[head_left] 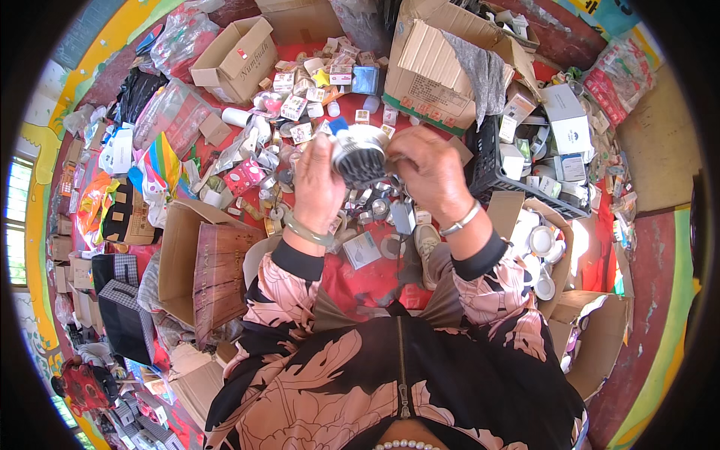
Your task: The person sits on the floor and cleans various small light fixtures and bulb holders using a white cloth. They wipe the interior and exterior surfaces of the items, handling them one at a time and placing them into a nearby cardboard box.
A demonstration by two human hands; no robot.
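Cylinder [362, 159], black-and-silver, held in left hand [318, 184] — right hand [431, 165] bunched at its edge, grip unclear — over red floor [351, 281] strewn with boxes [293, 107].

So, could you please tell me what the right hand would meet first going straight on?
The right hand would probably meet the round black-and-white object first, though any gap is hard to judge.

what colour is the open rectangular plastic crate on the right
The crate is black; the head view shows it best.
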